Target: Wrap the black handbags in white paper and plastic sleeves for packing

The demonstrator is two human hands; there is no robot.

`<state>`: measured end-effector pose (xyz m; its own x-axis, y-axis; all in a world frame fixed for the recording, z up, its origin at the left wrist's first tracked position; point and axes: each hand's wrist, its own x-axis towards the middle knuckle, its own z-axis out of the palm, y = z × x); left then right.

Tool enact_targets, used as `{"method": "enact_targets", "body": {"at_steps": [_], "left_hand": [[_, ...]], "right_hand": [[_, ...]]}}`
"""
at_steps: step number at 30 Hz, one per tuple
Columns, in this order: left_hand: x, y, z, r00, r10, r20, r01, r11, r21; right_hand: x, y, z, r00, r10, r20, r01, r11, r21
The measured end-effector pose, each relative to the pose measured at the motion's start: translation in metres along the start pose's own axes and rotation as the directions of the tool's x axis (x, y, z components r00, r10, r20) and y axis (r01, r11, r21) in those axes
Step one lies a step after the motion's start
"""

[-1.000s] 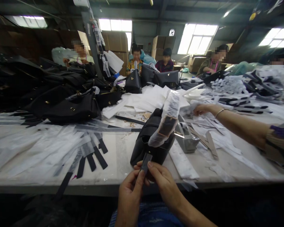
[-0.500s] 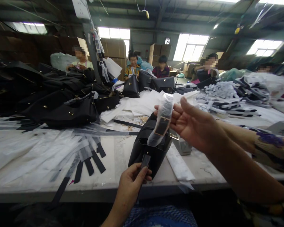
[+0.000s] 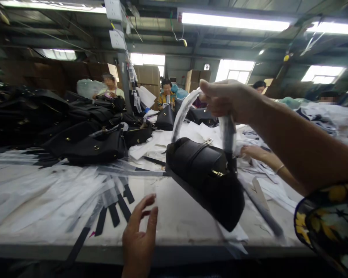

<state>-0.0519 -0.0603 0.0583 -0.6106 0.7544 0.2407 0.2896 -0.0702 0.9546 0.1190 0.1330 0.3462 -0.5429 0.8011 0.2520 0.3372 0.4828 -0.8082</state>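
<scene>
A black handbag (image 3: 200,170) with a gold zipper pull hangs tilted above the table, its lower right corner swung toward me. My right hand (image 3: 229,98) is closed round the top of its handle (image 3: 182,112), which is wrapped in clear plastic film. A dark strap (image 3: 261,212), blurred by motion, trails from the bag's right side. Lower and to the left, my left hand (image 3: 140,231) is over the table edge with thumb and fingers apart, holding nothing. Nearest to it lie black straps (image 3: 123,206) partly sleeved in clear film.
Black handbags (image 3: 87,144) are heaped on the left. White sheets (image 3: 145,148) cover the table's middle. A co-worker's forearm (image 3: 263,156) reaches in from the right, behind my arm. Other people sit across the table, near a post (image 3: 123,73) with sockets.
My right hand has gone from open beside the wrapped handle to gripping it, and the bag has risen and turned. My left hand has let go of the strap. The view has tilted up.
</scene>
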Motion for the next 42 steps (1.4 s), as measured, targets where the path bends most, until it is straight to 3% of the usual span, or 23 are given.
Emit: {"method": "enact_targets", "body": {"at_steps": [2,4,6,10,13,15,17,19,20,21,22,23,24,26,27,31,36,38,40,42], "left_hand": [[0.014,0.000,-0.004,0.980,0.181,-0.079,-0.168,0.975,0.142],[0.023,-0.001,-0.006,0.945,0.319,-0.067,-0.294,0.923,0.249],[0.023,-0.004,-0.005,0.943,0.333,-0.010,-0.321,0.916,0.240],[-0.006,-0.008,0.008,0.987,0.026,0.157,-0.023,0.999,-0.024],[-0.028,-0.007,0.026,0.946,-0.111,0.304,0.198,0.942,-0.270],[-0.034,-0.006,0.035,0.892,-0.229,0.390,0.387,0.832,-0.397],[-0.031,-0.005,0.038,0.848,-0.338,0.408,0.512,0.718,-0.471],[-0.026,-0.006,0.038,0.849,-0.369,0.379,0.525,0.677,-0.516],[-0.024,-0.006,0.036,0.860,-0.361,0.362,0.508,0.680,-0.528],[-0.022,-0.007,0.035,0.866,-0.350,0.356,0.496,0.687,-0.532],[-0.022,-0.008,0.035,0.870,-0.336,0.362,0.487,0.698,-0.525],[-0.023,-0.008,0.034,0.872,-0.317,0.372,0.477,0.716,-0.509],[-0.024,-0.008,0.034,0.873,-0.297,0.386,0.467,0.737,-0.489],[-0.027,-0.008,0.034,0.873,-0.259,0.412,0.441,0.779,-0.445],[-0.027,-0.007,0.032,0.875,-0.243,0.418,0.425,0.799,-0.426],[-0.018,-0.005,0.016,0.873,-0.196,0.446,0.369,0.864,-0.343],[-0.002,0.004,-0.011,0.827,-0.139,0.544,0.283,0.940,-0.191],[0.002,0.009,-0.018,0.791,-0.092,0.605,0.242,0.955,-0.171],[0.012,0.011,-0.026,0.752,-0.034,0.658,0.149,0.981,-0.120],[0.033,0.006,-0.041,0.798,-0.001,0.603,0.008,1.000,-0.008]], "right_hand": [[0.009,-0.004,-0.011,0.997,-0.079,0.025,0.081,0.991,-0.109],[0.017,-0.002,-0.017,0.988,-0.144,0.062,0.153,0.973,-0.175],[0.023,0.003,-0.019,0.979,-0.175,0.107,0.195,0.955,-0.222],[0.036,0.021,-0.007,0.982,-0.164,0.089,0.184,0.929,-0.321],[0.040,0.040,0.012,0.987,-0.134,0.091,0.158,0.924,-0.349],[0.029,0.055,0.027,0.977,-0.199,0.069,0.211,0.902,-0.377],[0.001,0.073,0.043,0.936,-0.338,-0.099,0.254,0.842,-0.476],[-0.043,0.095,0.064,0.805,-0.436,-0.401,0.155,0.809,-0.567],[-0.068,0.106,0.076,0.763,-0.414,-0.497,0.084,0.825,-0.558],[-0.091,0.117,0.090,0.749,-0.372,-0.548,0.038,0.850,-0.525],[-0.111,0.128,0.105,0.857,-0.277,-0.435,0.053,0.887,-0.459],[-0.126,0.137,0.120,0.966,-0.147,-0.214,0.066,0.936,-0.346],[-0.137,0.144,0.135,0.999,-0.039,-0.029,0.032,0.977,-0.212],[-0.145,0.151,0.163,0.974,0.068,0.214,-0.075,0.997,0.024],[-0.143,0.151,0.174,0.958,0.103,0.269,-0.139,0.983,0.119],[-0.127,0.144,0.197,0.906,0.233,0.354,-0.375,0.829,0.415],[-0.125,0.139,0.207,0.857,0.187,0.480,-0.478,0.637,0.604],[-0.127,0.141,0.208,0.861,0.205,0.465,-0.477,0.643,0.599],[-0.128,0.150,0.202,0.881,0.269,0.390,-0.456,0.706,0.543],[-0.130,0.164,0.187,0.899,0.339,0.278,-0.434,0.776,0.458]]}}
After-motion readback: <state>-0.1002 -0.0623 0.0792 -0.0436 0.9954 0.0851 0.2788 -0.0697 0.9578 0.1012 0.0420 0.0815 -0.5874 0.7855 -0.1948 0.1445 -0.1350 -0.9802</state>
